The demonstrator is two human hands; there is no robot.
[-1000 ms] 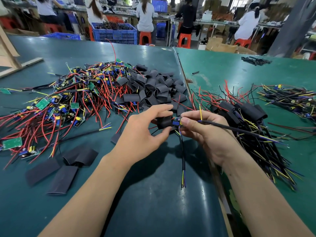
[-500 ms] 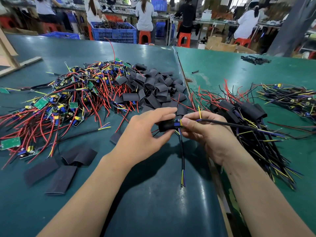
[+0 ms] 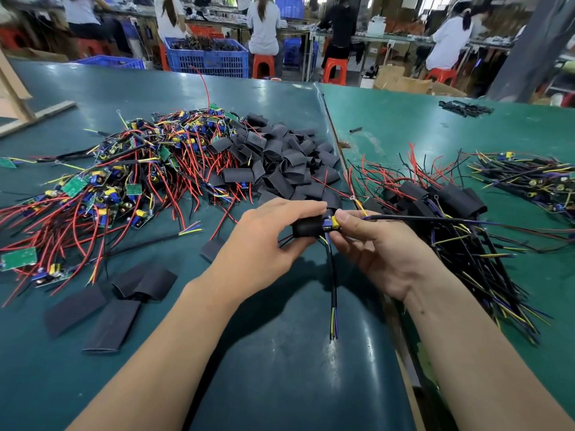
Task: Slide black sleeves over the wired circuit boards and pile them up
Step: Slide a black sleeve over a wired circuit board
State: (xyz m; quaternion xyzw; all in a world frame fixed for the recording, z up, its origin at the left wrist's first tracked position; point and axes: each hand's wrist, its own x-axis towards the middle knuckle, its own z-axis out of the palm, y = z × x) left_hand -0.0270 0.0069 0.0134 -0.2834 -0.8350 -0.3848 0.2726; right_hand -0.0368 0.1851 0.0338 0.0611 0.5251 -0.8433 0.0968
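Green worktop (image 3: 280, 368) carried unsleeved boards left, sleeved pile (image 3: 448, 206) right. Left hand (image 3: 264, 241) gripped black sleeve (image 3: 306, 227); right hand (image 3: 378, 244) pinched circuit board (image 3: 330, 223), mostly inside (blue-yellow end showing). Sleeving step judged nearly done; next: seat fully, place on pile.

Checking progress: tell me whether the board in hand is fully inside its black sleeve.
Not fully: the black sleeve covers most of it, but the board's blue and yellow parts show at the right.

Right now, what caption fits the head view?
Left hand slides a sleeve over a board pinched by the right hand.
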